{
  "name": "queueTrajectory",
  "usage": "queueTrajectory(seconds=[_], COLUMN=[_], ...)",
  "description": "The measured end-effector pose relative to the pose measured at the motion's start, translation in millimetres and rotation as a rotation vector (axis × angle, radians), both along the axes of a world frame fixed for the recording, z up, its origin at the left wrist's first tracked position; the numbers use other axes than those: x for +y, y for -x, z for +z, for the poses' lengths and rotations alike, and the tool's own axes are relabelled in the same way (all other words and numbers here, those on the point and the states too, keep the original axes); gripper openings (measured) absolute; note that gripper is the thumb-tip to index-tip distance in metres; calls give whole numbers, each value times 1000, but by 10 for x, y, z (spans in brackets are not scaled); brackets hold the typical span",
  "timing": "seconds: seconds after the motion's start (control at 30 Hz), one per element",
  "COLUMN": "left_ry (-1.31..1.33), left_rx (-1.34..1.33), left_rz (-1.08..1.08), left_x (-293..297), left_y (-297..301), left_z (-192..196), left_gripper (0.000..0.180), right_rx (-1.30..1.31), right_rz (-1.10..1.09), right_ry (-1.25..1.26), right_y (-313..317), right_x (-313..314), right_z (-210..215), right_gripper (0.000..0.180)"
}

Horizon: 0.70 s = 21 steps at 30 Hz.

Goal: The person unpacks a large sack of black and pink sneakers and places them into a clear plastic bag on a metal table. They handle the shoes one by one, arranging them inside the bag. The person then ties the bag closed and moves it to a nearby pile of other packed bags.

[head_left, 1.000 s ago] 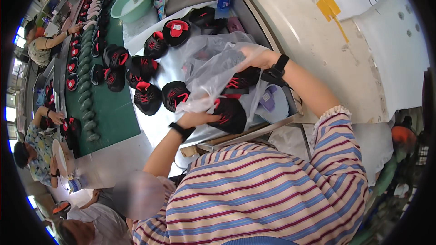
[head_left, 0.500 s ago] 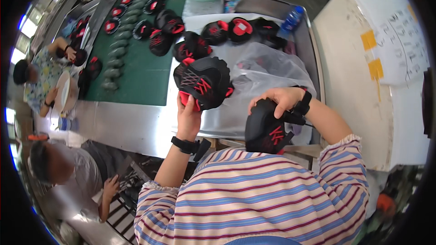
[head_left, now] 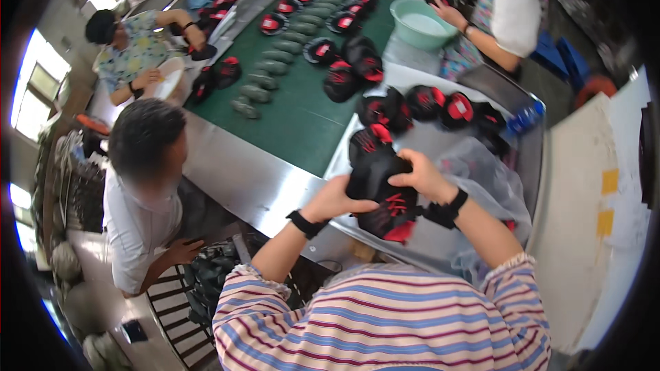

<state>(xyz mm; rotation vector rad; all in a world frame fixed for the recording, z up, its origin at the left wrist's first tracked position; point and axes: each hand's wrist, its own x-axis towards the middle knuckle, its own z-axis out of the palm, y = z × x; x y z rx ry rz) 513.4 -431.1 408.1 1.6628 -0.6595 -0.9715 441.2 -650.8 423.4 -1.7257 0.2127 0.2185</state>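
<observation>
While the left hand (head_left: pixel 330 199) and right hand (head_left: pixel 427 178) have fingers gripping its opposite sides, the black, red-laced shoe (head_left: pixel 382 189) seemingly points lengthwise wearer-ward over the silver metal tray's (head_left: pixel 433 140) near-left corner.

Your fisheye camera sits on your head and looks down and forward; your left hand (head_left: pixel 337 200) and right hand (head_left: pixel 425 177) are near, the green work surface (head_left: pixel 297 132) is farther.

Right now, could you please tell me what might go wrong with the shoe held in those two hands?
The black-and-red shoe, between the left hand and right hand, could bump the red-laced shoe just beyond it. The loose plastic bag lies close by the right forearm, so it might catch on the black wristband.
</observation>
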Motion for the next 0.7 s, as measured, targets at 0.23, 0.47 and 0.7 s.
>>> queueTrajectory(seconds=[0.23,0.47,0.7], left_ry=[230,516,236], left_rx=[324,112,273], left_rz=[697,1378,-24], left_x=[289,1998,-153], left_y=[-1009,-3268,-1987], left_z=[-615,-1169,-651], left_gripper=[29,81,35], right_rx=[-374,-13,605], right_rz=[-146,213,420], right_ry=[426,125,22], right_y=[-130,567,1302], right_x=[261,95,-305], right_z=[-133,90,201], right_gripper=[73,40,22])
